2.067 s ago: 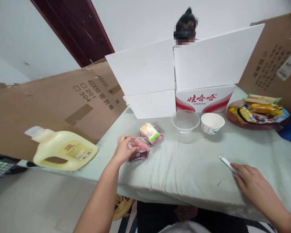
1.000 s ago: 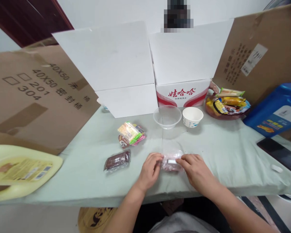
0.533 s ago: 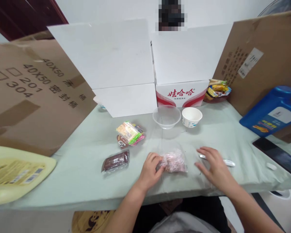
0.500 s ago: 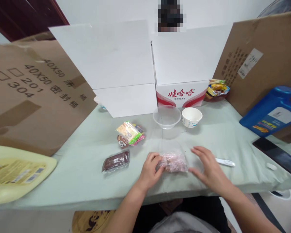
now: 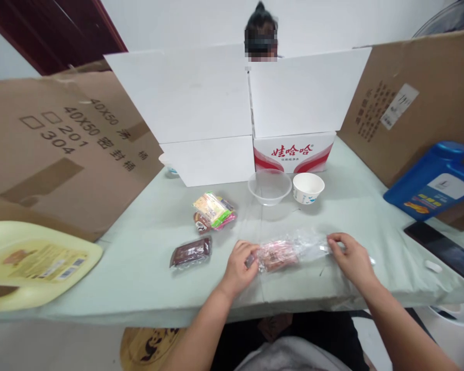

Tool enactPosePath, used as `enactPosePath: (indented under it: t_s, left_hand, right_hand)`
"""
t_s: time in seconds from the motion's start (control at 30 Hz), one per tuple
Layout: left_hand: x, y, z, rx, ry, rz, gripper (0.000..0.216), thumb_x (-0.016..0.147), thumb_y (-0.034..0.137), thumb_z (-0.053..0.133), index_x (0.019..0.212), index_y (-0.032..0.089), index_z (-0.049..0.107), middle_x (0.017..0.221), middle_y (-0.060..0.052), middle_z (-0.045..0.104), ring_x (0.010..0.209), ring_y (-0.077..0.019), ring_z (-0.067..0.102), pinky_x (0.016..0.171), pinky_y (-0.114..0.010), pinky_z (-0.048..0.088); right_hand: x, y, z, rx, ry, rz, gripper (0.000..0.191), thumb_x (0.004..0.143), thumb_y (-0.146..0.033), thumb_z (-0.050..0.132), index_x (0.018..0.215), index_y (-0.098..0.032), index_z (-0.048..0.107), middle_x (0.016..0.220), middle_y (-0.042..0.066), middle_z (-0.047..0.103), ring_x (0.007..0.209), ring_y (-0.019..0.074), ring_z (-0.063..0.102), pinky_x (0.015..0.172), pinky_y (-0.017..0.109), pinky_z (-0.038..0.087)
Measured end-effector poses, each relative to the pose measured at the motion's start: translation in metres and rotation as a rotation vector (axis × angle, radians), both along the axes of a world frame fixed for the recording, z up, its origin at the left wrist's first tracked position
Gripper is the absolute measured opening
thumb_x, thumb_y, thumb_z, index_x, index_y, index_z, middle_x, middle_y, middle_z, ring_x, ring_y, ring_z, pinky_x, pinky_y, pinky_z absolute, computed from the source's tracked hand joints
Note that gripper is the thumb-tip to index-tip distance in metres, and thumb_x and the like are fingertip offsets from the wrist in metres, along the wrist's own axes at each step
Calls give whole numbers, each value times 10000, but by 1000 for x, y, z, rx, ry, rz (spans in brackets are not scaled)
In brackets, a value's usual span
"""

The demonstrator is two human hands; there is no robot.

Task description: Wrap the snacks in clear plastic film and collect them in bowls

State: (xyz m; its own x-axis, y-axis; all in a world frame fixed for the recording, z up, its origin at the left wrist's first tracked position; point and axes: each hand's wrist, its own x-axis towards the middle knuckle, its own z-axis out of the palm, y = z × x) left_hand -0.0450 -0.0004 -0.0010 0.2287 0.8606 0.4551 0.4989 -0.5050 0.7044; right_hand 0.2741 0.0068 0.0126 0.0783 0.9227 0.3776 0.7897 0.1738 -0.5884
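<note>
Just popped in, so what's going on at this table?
A person has both hands on a clear plastic packet with reddish contents, over a pale green tablecloth. The left hand pinches one end; the right hand holds the clear wrapping at the other. A dark brown rectangular film-wrapped packet lies to the left. Farther back, a clear round plastic bowl stands beside a white paper bowl with blue print.

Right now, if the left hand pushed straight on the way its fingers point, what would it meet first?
The left hand would likely push into the clear packet, whose left end it holds; depth is unclear.
</note>
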Motion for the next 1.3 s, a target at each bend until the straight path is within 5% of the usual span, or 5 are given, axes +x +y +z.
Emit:
enactPosePath:
  t_s: [0.27,0.47,0.63,0.87,1.3]
  left_hand:
    - [12,-27,31,419,234,-84,195,841,92,512,956,198,630,885,-44,687,953,-214,578,873,-404,431]
    - [14,-79,44,241,534,-389,147,888,131,484,890,186,621,770,-33,660,842,-166,610,821,-330,486]
    - [-1,-86,32,54,562,-234,162,915,293,529,985,179,620,970,-75,675,905,-206,624,778,-334,544]
    - [7,-44,24,107,576,196,345,933,175,416,1253,164,545,1299,-138,575,1086,-256,594,886,-400,532]
    - [8,-39,-10,-87,620,272,756,835,473,608,1455,141,333,1427,-145,474,1226,-349,429,1014,-505,372]
  right_hand:
    - [-22,-28,37,308,-58,206,223,907,-284,514,1107,-220,588,1123,110,636,1098,262,578,918,441,493]
    - [-44,-35,45,-133,-251,652,286,966,-296,425,1198,-229,578,1126,93,673,1008,226,642,836,359,503]
    - [-40,-43,37,-511,-454,562,239,948,-273,424,854,-207,633,748,43,708,709,218,678,610,279,428]
    - [-44,-26,32,-322,-511,291,298,954,-306,411,1146,-169,593,906,112,725,780,252,687,658,327,470]
    - [-100,11,27,-116,-411,740,536,803,-315,657,1298,-160,521,1319,153,559,1227,309,470,1013,482,357]
